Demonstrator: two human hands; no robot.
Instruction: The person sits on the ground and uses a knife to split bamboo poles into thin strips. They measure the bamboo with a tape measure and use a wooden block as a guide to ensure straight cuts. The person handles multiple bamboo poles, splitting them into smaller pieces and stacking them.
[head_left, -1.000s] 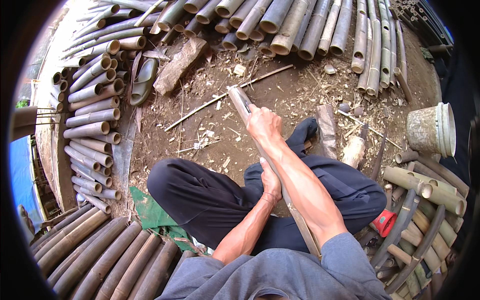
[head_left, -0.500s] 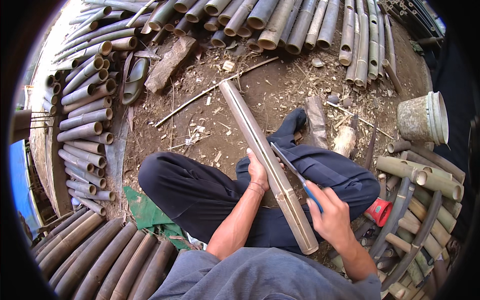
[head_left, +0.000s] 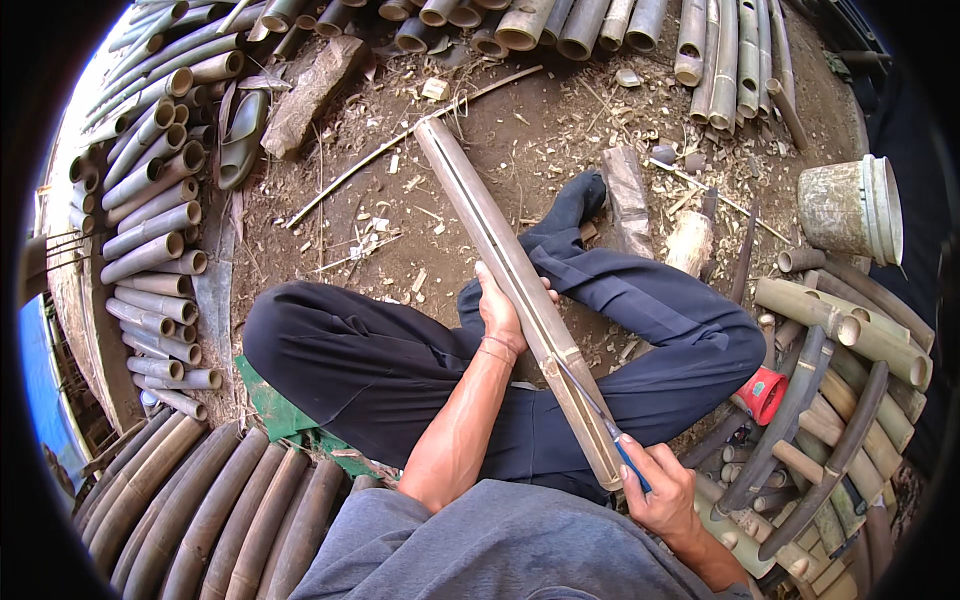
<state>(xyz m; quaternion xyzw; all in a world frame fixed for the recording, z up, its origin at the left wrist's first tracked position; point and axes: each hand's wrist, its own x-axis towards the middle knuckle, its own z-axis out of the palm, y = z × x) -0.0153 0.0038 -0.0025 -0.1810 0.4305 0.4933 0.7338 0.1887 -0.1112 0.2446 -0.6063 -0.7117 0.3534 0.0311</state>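
Note:
A long split bamboo pole (head_left: 500, 260) slants across my lap, its far end on the dirt and its near end by my right thigh. My left hand (head_left: 503, 310) is wrapped around the pole's middle from the left side. Near the pole's lower end my right hand (head_left: 660, 490) is closed on a thin knife with a blue handle (head_left: 610, 430), whose blade lies along the pole's right edge. I sit cross-legged in dark trousers on a green mat (head_left: 275, 410).
Cut bamboo tubes (head_left: 150, 230) are stacked at left, across the top and lower left. More bamboo pieces (head_left: 850, 330) lie at right, beside a white bucket (head_left: 850, 210) and a red cup (head_left: 765, 390). A wooden block (head_left: 310, 90), a dark sandal (head_left: 240, 140), thin sticks and chips lie on the dirt.
My right hand left the pole's far part and came back to its near end, where it now holds the knife against the edge. The pole's far end dropped onto the dirt.

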